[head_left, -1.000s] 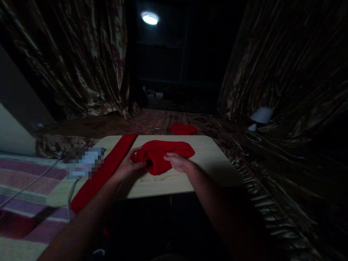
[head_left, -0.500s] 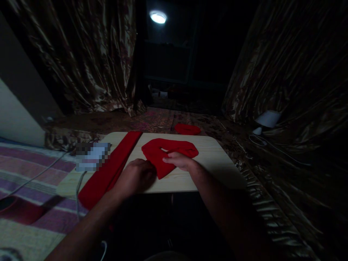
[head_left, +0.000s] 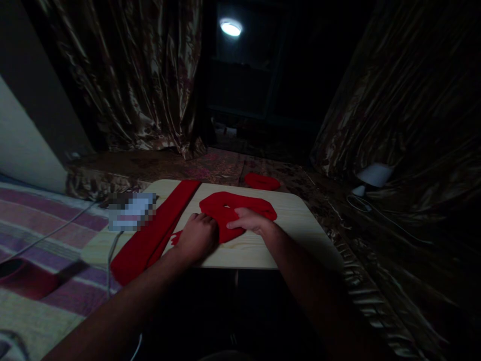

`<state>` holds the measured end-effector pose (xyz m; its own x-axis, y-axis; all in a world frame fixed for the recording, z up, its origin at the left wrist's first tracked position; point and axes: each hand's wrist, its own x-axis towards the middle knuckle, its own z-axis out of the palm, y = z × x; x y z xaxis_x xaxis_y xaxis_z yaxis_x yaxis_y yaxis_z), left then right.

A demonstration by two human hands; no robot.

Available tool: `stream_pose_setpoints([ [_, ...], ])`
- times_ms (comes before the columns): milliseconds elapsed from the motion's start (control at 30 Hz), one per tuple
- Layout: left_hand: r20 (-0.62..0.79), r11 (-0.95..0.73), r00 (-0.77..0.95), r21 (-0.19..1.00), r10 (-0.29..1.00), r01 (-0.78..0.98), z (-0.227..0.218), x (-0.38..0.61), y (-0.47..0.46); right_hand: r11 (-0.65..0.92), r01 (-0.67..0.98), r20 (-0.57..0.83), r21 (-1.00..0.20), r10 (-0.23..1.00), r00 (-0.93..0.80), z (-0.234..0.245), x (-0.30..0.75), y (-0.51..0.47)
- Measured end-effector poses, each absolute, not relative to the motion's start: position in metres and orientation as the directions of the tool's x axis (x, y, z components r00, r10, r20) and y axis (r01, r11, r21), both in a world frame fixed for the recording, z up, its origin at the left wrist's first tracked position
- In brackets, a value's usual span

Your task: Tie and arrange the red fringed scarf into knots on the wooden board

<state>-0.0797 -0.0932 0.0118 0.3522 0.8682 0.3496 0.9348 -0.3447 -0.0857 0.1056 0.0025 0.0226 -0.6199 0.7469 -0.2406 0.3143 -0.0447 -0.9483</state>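
A red cloth strip (head_left: 214, 201), bent into a loop with a small gap in its middle, lies on a pale wooden board (head_left: 263, 255). My left hand (head_left: 197, 235) is closed over its near left part, and a short red end pokes out to the left of the knuckles. With thumb and bent fingers, my right hand (head_left: 246, 220) grips the near right part of the same strip. Left of both hands, a long folded red cloth (head_left: 158, 233) stretches across the board from front to back.
Beyond the board's far edge lies another red cloth loop (head_left: 262, 181). A blurred-out flat object (head_left: 132, 211) with a cable sits at the board's left. A small lamp (head_left: 375, 174) stands on the right. Curtains (head_left: 150, 75) hang behind, and a striped cover (head_left: 33, 210) spreads to the left.
My left hand has shifted over the strip's lower left part, and a red end now shows left of it. The strip's pointed near corner has become rounder. The right hand keeps its hold.
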Motion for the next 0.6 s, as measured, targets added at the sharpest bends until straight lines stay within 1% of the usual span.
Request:
stream_pose_setpoints([
  [67,0.367,-0.354,0.359,-0.085,0.858,0.932,0.014,-0.076,-0.097,-0.026,0.337,-0.243,-0.941,0.745,-0.621,0.022,0.108,0.004],
  [100,0.344,-0.368,0.373,-0.083,0.862,0.926,0.013,-0.074,-0.099,-0.012,0.357,-0.245,-0.934,0.747,-0.618,0.022,0.109,0.004],
  [200,0.200,-0.445,0.449,-0.065,0.871,0.893,0.010,-0.071,-0.107,0.045,0.455,-0.250,-0.889,0.784,-0.568,0.024,0.109,0.006],
  [267,0.140,-0.507,0.507,-0.038,0.850,0.861,0.011,-0.073,-0.111,0.102,0.552,-0.251,-0.828,0.813,-0.526,0.025,0.109,0.006],
  [367,0.096,-0.556,0.549,0.059,0.830,0.829,0.022,-0.078,-0.114,0.245,0.707,-0.264,-0.663,0.808,-0.527,0.026,0.111,0.005],
  [400,0.094,-0.537,0.529,0.104,0.843,0.837,0.027,-0.080,-0.113,0.290,0.735,-0.266,-0.613,0.800,-0.538,0.026,0.112,0.005],
  [467,0.149,-0.447,0.424,0.181,0.893,0.876,0.033,-0.084,-0.105,0.334,0.757,-0.235,-0.562,0.813,-0.533,0.026,0.119,0.008],
  [533,0.261,-0.336,0.276,0.219,0.925,0.916,0.035,-0.088,-0.089,0.333,0.778,-0.122,-0.533,0.879,-0.460,0.026,0.128,0.014],
  [600,0.346,-0.246,0.160,0.220,0.925,0.944,0.032,-0.093,-0.065,0.308,0.832,0.046,-0.461,0.945,-0.324,0.027,0.142,0.022],
])
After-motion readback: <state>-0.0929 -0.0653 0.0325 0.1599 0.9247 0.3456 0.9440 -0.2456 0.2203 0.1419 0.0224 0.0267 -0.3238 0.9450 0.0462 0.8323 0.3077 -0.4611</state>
